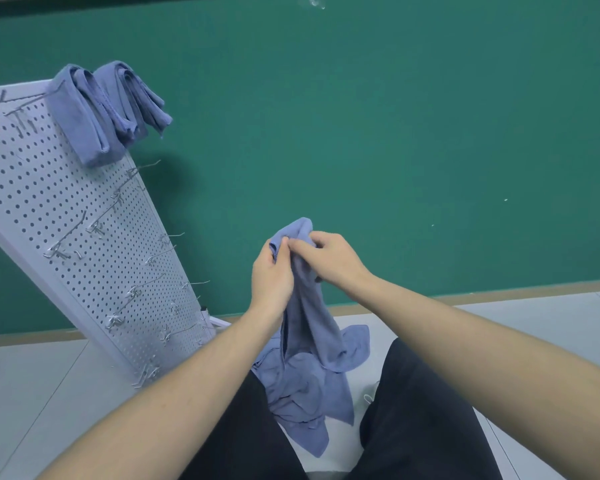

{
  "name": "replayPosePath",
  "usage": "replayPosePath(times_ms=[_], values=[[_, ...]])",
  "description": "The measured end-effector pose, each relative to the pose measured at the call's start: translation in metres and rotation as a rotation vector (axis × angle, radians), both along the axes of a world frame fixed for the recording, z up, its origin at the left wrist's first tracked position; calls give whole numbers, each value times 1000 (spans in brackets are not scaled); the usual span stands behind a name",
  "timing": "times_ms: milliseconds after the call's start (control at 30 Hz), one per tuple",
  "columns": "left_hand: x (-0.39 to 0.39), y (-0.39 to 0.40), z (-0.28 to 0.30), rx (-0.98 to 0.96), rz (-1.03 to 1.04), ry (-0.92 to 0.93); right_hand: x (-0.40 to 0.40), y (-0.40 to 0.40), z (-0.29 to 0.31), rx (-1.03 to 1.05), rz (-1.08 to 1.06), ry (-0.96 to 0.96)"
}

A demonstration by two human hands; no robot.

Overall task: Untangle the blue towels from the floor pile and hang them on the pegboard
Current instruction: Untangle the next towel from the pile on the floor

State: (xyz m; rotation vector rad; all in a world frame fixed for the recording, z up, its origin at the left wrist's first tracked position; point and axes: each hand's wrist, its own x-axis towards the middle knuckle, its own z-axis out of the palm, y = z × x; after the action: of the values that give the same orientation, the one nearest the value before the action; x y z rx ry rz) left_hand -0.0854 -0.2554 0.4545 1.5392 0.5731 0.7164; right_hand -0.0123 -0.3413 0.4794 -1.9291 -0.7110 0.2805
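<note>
Grip, left hand (272,271): fingers curled round the upper edge of a blue towel (303,306), thumb pinching the fabric at the top.

Grip, right hand (329,258): fingers curled into the same bunched top of the towel, just beside the left thumb; both hands touch each other there, raised in front of the body.

Held towel: hangs down from the two hands in loose folds, its lower end reaching the pile (302,393).

Pile: crumpled blue towels on the floor (42,386), lying between the person's knees in dark trousers (420,410); how many towels it holds cannot be told.

Pegboard (49,209): white perforated panel at left, leaning in this view, standing on the floor near the pile. Rows of metal hooks (66,237) stick out of it, most of them bare.

Hung towels (101,112): two folded blue towels draped side by side at the top right corner of the pegboard.

Backdrop: green wall (395,133) with a tan baseboard (499,289) above pale floor tiles.
</note>
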Motion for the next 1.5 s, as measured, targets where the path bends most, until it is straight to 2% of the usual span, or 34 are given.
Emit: replayPosePath(times_ms=[200, 333, 500, 633, 733, 833, 900, 1000, 1133, 1200, 1400, 1500], values=[[1, 9, 10, -277, -123, -148, -4, -5, 17, 44, 125, 89], [-4, 14, 9, -217, -248, -173, -5, -7, 18, 96, 209, 118], [-6, 21, 15, -231, -238, -134, -3, -15, 19, 251, 266, 200], [-5, 25, 24, -226, -196, -127, 5, -23, 8, 388, 103, 35], [-4, 24, 31, -269, -144, -180, 6, -35, -17, 289, 88, -80], [-1, 20, 34, -393, -114, -235, 1, -41, -45, -58, 115, -222], [1, 18, 35, -466, -112, -248, 1, -38, -57, -186, 86, -298], [2, 15, 36, -467, -97, -242, 4, -30, -62, -153, 58, -309], [2, 21, 32, -245, 30, -190, 2, -27, -57, -122, 48, -250], [-1, 23, 29, -177, 94, -178, -6, -28, -54, -108, 93, -295], [-4, 13, 26, -235, 74, -157, -25, -14, -57, -134, 226, -438], [-4, 15, 29, -246, 52, -137, -22, -9, -66, -44, 286, -452]])
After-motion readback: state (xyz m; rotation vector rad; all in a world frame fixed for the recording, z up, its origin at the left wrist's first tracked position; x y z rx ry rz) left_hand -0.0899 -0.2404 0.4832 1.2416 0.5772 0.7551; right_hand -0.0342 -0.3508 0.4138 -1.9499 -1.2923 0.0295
